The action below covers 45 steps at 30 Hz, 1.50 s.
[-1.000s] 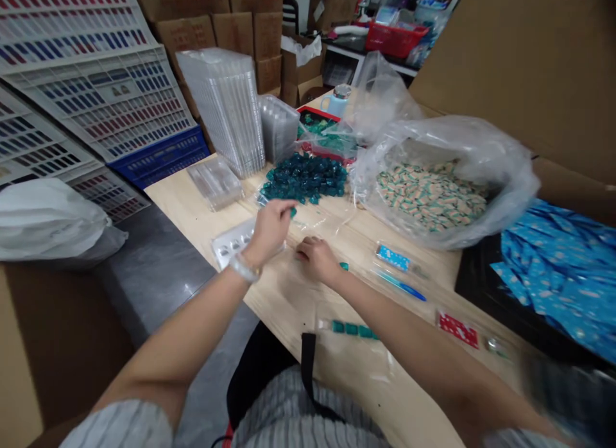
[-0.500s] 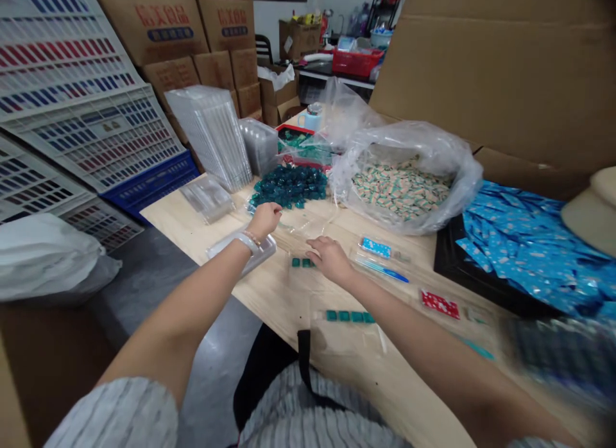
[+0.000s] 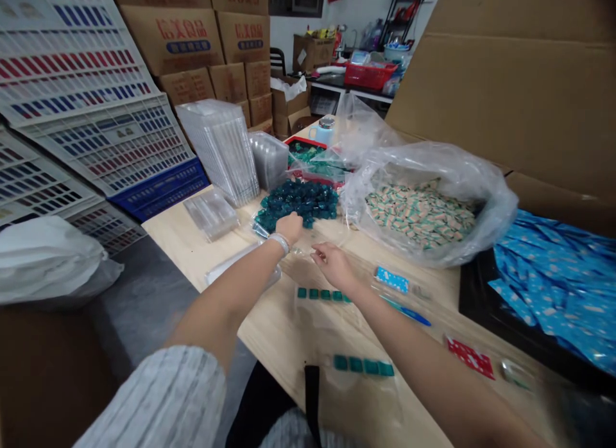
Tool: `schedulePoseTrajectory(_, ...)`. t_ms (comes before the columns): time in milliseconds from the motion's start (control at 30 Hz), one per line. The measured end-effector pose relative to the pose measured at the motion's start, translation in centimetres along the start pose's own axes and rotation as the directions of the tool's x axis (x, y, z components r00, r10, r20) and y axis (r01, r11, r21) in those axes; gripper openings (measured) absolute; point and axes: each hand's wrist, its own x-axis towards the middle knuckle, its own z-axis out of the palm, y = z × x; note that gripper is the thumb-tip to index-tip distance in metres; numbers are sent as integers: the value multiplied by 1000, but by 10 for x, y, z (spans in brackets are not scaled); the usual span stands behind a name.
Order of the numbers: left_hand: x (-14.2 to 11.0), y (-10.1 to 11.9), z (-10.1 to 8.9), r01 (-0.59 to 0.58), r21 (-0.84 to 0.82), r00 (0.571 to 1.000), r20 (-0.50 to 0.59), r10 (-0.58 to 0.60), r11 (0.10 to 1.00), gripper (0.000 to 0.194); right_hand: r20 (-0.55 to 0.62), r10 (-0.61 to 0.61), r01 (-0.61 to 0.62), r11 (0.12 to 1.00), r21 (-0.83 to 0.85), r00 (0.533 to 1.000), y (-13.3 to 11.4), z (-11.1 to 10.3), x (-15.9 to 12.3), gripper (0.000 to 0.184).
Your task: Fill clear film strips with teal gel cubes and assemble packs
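The row of teal squares point(image 3: 322, 294) on the clear film had grown since the earlier frame, from a few pieces to five, and my left hand point(image 3: 289, 228) had moved up against the near edge of the heap of teal pieces point(image 3: 298, 204). My right hand point(image 3: 335, 266) hung just above the film, close behind that row.

The hands were apart, and I could see neither clamped on anything. The left one covered its own fingers against the heap, so I could not tell whether it held a piece. The right fingertips point(image 3: 316, 256) were drawn loosely together, but I could not make out anything between them.

A second row of four teal squares point(image 3: 364, 366) lay nearer my body on clear film. A clear plastic tray point(image 3: 240, 266) lay partly under my left forearm, and a tall stack of clear trays point(image 3: 221, 151) stood beyond the heap.

To do this well, I judged, I needed to lift one square at a time from the heap's loose edge and set it squarely against its neighbour. I also had to keep my wrist high, because the squares looked easy to nudge out of line on the slick film.
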Motion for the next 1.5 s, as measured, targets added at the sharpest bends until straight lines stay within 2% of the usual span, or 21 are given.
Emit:
schedulePoseTrajectory(200, 13, -15, -11, 50, 30, 994, -96, -47, 998, 26, -41, 59, -54, 991, 119, 997, 14, -6, -6, 22)
schedulePoseTrajectory(333, 23, -14, -11, 27, -12, 991, -134, -29, 1000, 33, -50, 29, -20, 985, 173, 998, 8, 0, -4, 22)
schedulePoseTrajectory(433, 26, -5, -3, 17, -117, 992, -119, -31, 993, 23, -51, -10, 21, 975, 219, 999, 2, 2, -4, 23)
schedulePoseTrajectory(533, 27, -1, -2, 34, -189, 995, -85, -51, 981, 13, -70, 5, 12, 969, 246, 998, 6, -1, -9, 23)
schedulePoseTrajectory(667, 20, 6, -17, 47, -348, 998, -29, -61, 936, 17, -136, 105, -50, 932, 358, 985, 12, -7, -13, 23)
schedulePoseTrajectory(733, 6, 17, -24, 41, -434, 999, 15, -39, 900, 24, -187, 185, -67, 860, 506, 965, 10, -9, -10, 25)
schedulePoseTrajectory(767, -4, 25, -27, 45, -517, 998, 55, -19, 855, 27, -202, 226, -63, 799, 598, 953, 8, -10, -8, 26)
schedulePoseTrajectory(800, -15, 32, -28, 60, -631, 994, 106, 9, 773, 28, -209, 260, -49, 726, 686, 943, 5, -11, -6, 26)
schedulePoseTrajectory(833, -27, 40, -29, 93, -757, 985, 164, 50, 647, 27, -203, 281, -30, 649, 760, 938, 2, -13, -5, 25)
schedulePoseTrajectory(867, -40, 46, -30, 144, -864, 970, 219, 102, 482, 26, -187, 287, -14, 579, 816, 939, -1, -15, -4, 24)
schedulePoseTrajectory(933, -63, 54, -30, 251, -954, 941, 280, 192, 163, 25, -132, 272, -17, 486, 874, 953, -6, -21, -9, 24)
schedulePoseTrajectory(967, -73, 56, -31, 279, -957, 934, 290, 209, 81, 24, -97, 260, -35, 461, 887, 961, -8, -25, -13, 24)
schedulePoseTrajectory(1033, -89, 58, -33, 299, -954, 937, 298, 185, 20, 23, -29, 232, -77, 436, 896, 972, -10, -32, -26, 25)
schedulePoseTrajectory(1167, -118, 64, -34, 337, -941, 936, 337, 101, 18, 18, 56, 157, -120, 434, 893, 986, -15, -42, -57, 28)
schedulePoseTrajectory(1233, -134, 69, -33, 323, -943, 942, 329, 65, 82, 14, 76, 145, -135, 451, 882, 986, -19, -42, -72, 25)
schedulePoseTrajectory(1333, -165, 71, -27, 196, -921, 975, 220, 35, 337, 13, 61, 162, -138, 520, 843, 985, -25, -38, -99, 18)
schedulePoseTrajectory(1400, -187, 64, -23, 94, -854, 983, 162, 90, 511, 15, 53, 156, -136, 598, 790, 986, -28, -34, -121, 14)
schedulePoseTrajectory(1500, -218, 46, -15, -30, -733, 973, 133, 186, 680, 24, 52, 73, -90, 824, 560, 996, -31, -31, -151, 9)
